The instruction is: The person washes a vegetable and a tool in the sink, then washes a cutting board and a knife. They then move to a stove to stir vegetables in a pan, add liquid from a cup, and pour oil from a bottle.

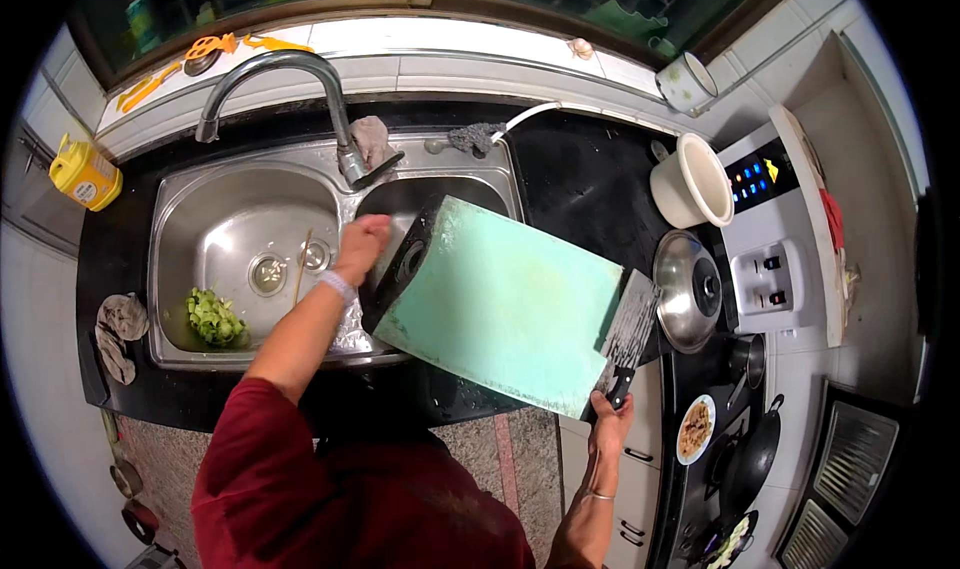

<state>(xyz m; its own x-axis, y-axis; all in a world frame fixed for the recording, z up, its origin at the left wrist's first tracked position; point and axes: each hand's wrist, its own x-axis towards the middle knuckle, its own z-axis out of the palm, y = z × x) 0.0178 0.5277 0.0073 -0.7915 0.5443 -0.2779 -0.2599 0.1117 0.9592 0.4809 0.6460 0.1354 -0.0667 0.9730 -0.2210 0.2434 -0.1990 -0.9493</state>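
A pale green cutting board (510,299) lies slanted across the right sink basin (440,186) and the counter. Along its right end is a cleaver (632,319) with a wet-looking blade and a black handle. My right hand (610,424) is closed at the board's near right corner, by the cleaver handle, gripping both. My left hand (362,244) is curled closed above the divider between the basins, left of the board, with nothing visible in it. Chopped green vegetable (214,318) sits in the left basin (215,231), where a thin stick (301,269) also lies.
A curved tap (290,61) rises behind the basins. Cloths lie beside it and at the left counter end. To the right stand a cream pot (692,184), a steel lid (688,291), a plate of food (696,429) and a black wok (752,464). A yellow bottle (85,174) is far left.
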